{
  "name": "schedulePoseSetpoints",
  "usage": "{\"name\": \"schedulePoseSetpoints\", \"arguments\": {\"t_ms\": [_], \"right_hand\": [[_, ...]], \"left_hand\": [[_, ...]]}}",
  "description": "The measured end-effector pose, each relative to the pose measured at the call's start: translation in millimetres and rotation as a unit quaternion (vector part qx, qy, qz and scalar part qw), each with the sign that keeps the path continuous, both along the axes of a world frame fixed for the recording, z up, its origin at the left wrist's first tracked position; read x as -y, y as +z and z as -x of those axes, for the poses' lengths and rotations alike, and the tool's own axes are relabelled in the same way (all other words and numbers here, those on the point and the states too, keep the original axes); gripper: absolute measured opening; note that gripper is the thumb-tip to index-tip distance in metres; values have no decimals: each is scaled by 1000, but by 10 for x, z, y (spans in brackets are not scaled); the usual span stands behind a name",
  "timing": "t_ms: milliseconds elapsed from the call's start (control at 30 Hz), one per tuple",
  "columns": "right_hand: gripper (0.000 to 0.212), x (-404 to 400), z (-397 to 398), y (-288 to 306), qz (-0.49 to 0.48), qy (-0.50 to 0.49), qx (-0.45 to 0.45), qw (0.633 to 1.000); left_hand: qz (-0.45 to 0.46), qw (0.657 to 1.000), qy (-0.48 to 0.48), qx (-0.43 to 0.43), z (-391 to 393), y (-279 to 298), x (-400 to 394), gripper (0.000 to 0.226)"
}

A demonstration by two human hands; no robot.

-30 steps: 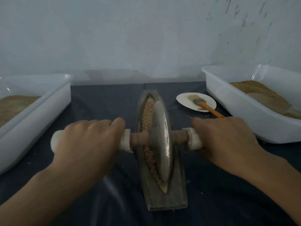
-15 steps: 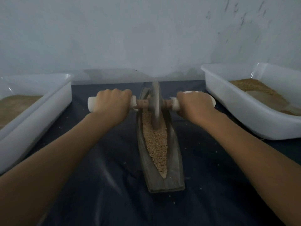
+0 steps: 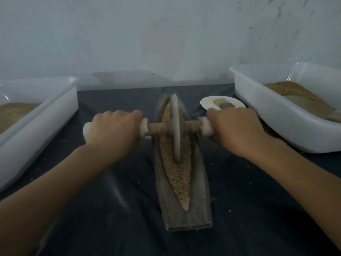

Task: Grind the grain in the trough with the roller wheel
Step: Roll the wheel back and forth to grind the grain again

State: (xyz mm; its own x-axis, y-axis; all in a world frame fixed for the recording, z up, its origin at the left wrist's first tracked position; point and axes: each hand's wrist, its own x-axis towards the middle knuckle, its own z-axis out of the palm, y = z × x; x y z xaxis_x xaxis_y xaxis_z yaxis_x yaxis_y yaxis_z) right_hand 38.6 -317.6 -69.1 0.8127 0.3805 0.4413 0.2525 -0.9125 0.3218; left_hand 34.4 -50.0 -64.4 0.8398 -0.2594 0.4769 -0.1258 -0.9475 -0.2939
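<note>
A left tub (image 3: 36, 115) of meal sits at the table's edge. The left hand (image 3: 112, 132) reaches forward, knuckles up, fingers wrapped tight on the axle's white grip; the wheel (image 3: 176, 126) stands upright in the trough (image 3: 199, 183), in its far half, grain (image 3: 180, 172) lying beneath and nearer. The right hand (image 3: 236, 130) clamps the opposite grip, near a plate (image 3: 208, 103) and the right tub (image 3: 280, 122). Dark cloth (image 3: 110, 209) lies open on both sides of the trough.
</note>
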Motion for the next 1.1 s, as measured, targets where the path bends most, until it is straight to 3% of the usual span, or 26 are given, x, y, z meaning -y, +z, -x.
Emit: {"name": "schedulePoseSetpoints", "arguments": {"t_ms": [200, 333, 467, 533, 667, 900, 1033, 1100], "right_hand": [[29, -121, -553, 111, -28, -13, -10, 999], [28, -63, -148, 124, -13, 2, -49, 999], [42, 124, 478, 121, 11, 49, -32, 998], [54, 115, 611, 198, -2, 67, -56, 996], [40, 32, 429, 138, 41, 0, -28, 999], [30, -255, -448, 291, 24, -22, -4, 999], [28, -217, -304, 278, 15, -27, -39, 999], [27, -131, -23, 209, 16, -14, -77, 997]], "left_hand": [[48, 998, 20, -45, -563, 44, 51, 15], [13, 997, 2, -71, -149, 124, 32, 22], [-76, 993, -86, 9, 498, 183, -118, 40], [-58, 991, -117, 27, 611, 203, -186, 46], [-44, 998, -48, 1, 314, 50, -93, 32], [95, 994, 15, -56, -541, -99, -69, 16], [71, 995, 16, -74, -356, -32, -55, 21], [15, 998, 7, -61, -106, 14, -70, 26]]}}
